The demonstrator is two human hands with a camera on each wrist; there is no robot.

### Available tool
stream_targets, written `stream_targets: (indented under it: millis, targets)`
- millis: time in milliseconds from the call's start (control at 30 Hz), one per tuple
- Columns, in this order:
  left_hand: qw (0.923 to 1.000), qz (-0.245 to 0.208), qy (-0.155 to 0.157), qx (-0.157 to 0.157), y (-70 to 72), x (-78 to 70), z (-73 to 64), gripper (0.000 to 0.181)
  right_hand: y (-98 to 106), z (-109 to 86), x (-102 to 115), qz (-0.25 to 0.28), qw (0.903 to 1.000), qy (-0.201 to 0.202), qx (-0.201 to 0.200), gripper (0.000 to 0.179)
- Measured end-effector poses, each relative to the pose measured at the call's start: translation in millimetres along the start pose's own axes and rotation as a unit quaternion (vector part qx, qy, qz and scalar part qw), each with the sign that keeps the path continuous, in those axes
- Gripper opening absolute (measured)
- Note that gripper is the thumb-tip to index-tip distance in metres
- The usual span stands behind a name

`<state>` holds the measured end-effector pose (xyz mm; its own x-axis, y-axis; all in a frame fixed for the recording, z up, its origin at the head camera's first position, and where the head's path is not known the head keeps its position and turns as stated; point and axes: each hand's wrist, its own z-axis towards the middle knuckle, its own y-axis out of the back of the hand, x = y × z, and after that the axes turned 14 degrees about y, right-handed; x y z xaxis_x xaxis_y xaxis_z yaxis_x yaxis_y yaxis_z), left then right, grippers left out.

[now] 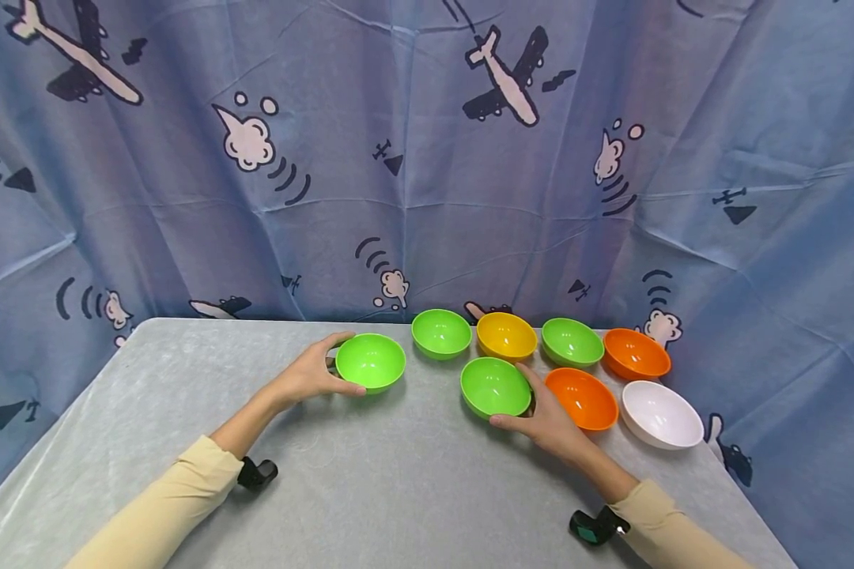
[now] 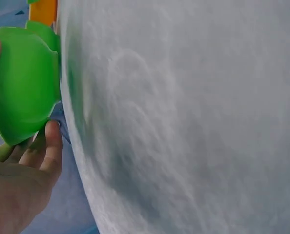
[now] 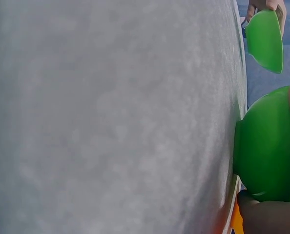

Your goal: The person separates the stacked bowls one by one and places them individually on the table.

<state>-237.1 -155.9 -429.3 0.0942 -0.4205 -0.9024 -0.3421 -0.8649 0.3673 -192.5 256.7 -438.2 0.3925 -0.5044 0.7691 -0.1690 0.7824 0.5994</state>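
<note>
My left hand (image 1: 315, 371) grips a green bowl (image 1: 371, 363) by its left side, thumb at the near rim and fingers round the far side. In the left wrist view that bowl (image 2: 25, 83) appears side-on, tilted, and seems lifted off the table. Farther right, my right hand (image 1: 546, 416) holds another green bowl (image 1: 495, 387) from its right side, thumb at the near edge. The right wrist view shows this bowl (image 3: 267, 146) close to the tabletop; whether its base touches cannot be told.
Behind stand a green bowl (image 1: 441, 333), a yellow bowl (image 1: 507, 337), a second green bowl (image 1: 572, 342) and an orange bowl (image 1: 636, 354). Right of my right hand are another orange bowl (image 1: 583, 400) and a white bowl (image 1: 662, 415). A blue curtain (image 1: 341, 174) hangs behind the grey table (image 1: 384, 498).
</note>
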Motion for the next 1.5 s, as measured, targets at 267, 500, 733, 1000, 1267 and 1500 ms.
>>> stream_targets:
  millis: [267,500,733,1000,1267,1500]
  targets:
    - [0.9999,-0.005,-0.004,0.007,-11.9,-12.1,-1.1,0.105,0,0.7,0,-0.005,1.0000,-0.002,0.001,0.111]
    - [0.9996,-0.002,-0.027,0.014,-28.2,-17.3,2.1,0.106,0,0.6,0,-0.003,1.0000,-0.005,0.003,0.112]
    - [0.9982,0.018,-0.051,0.025,-48.2,-21.8,6.6,0.104,-1,0.7,-2,-0.018,0.9998,-0.003,0.004,0.112]
    - [0.9973,0.025,-0.059,0.037,-63.7,-23.2,9.7,0.104,-2,0.4,-1,-0.018,0.9998,-0.004,0.005,0.113]
    - [0.9970,0.029,-0.060,0.038,-68.7,-18.9,13.7,0.105,-1,0.7,0,-0.014,0.9998,-0.007,0.008,0.113]
    - [0.9972,0.010,-0.058,0.046,-70.1,-19.2,13.1,0.104,0,1.4,-1,-0.008,0.9999,-0.007,0.000,0.113]
